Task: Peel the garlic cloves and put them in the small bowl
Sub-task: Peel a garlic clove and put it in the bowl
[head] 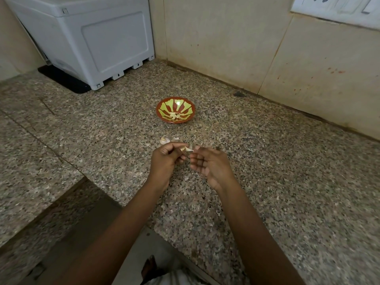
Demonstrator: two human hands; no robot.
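done: few peeled cloves (174,117) in small bowl (158,112)
left hand (166,161): pinches clove (188,149) above table (267,161)
right hand (207,163): blurred, maybe picking its skin; grip unclear
todo: finish it; garlic piece (165,140) waits beside the hands

A red-and-green small bowl (186,109) is seen upright, peeled cloves (174,117) lying inside; nearer, one garlic clove (188,149) is pinched by the left hand (166,161).

We count one small round red-brown bowl (191,112) with yellow-green petals, holding a few pale peeled garlic cloves (174,117), too bunched to number. We see one papery white garlic clove (188,149), two hands, left hand (166,161) and right hand (209,163), two pale garlic scraps (164,140) on the counter, and one white plastic appliance (86,38).
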